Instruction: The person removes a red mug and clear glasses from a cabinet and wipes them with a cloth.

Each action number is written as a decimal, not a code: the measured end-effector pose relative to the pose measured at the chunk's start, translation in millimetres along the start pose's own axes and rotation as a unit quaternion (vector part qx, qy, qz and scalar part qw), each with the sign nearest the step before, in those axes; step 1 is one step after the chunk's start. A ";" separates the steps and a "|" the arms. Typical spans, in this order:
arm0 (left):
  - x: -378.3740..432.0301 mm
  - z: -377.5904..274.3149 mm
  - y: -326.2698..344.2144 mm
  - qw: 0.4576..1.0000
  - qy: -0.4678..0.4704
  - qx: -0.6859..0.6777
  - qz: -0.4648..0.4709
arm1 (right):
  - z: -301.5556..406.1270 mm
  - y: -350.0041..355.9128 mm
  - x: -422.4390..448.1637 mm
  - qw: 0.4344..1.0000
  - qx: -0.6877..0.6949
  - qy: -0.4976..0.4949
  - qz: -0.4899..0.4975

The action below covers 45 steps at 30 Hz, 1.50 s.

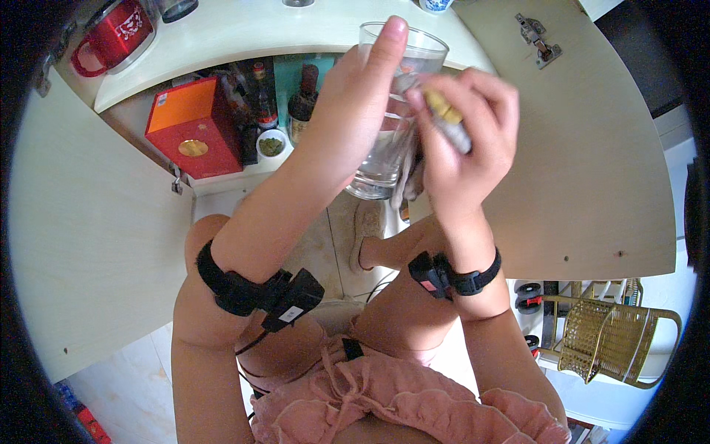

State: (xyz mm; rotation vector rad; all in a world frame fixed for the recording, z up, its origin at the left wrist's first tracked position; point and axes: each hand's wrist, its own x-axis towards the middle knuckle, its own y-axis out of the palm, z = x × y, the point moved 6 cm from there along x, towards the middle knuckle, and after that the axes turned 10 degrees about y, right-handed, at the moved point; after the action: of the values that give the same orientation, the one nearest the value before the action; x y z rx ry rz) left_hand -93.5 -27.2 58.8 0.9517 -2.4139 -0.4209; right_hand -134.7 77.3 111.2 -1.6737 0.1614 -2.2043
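In front of an open cabinet, my left hand [355,105] grips a tall clear drinking glass [377,175], thumb up along its side near the rim. The glass leans, its thick base lower and toward the left. My right hand [477,133] is at the glass's right side, fingers curled around a crumpled grey and yellow cloth [446,114]. The cloth meets the glass below the rim, and part of it hangs beside the base. Motion blurs the right fingers and the cloth.
The upper shelf [244,41] carries a red mug [119,36]. Below stand a red-orange box [194,130], bottles [302,102] and a small white dish [272,132] of green matter. Open doors flank me, left [94,222] and right [566,166]. A rattan chair [615,338] stands at right.
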 end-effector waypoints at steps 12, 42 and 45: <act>-4.1 -0.4 -5.2 0.996 -0.035 -0.080 -0.015 | -25.3 4.1 -12.7 0.987 0.096 0.124 -0.021; -4.8 0.8 -1.3 0.990 0.121 -0.009 -0.071 | -3.4 -0.5 10.0 0.997 0.024 0.061 -0.042; -1.9 -1.6 -3.1 0.989 0.131 0.022 -0.064 | -3.7 1.2 0.0 0.998 0.032 0.056 -0.017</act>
State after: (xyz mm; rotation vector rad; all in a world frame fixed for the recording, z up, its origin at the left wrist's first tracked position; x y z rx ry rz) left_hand -89.8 -28.1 58.0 1.1116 -2.1409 -0.2680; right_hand -138.0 75.6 109.7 -1.5309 0.0923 -2.3050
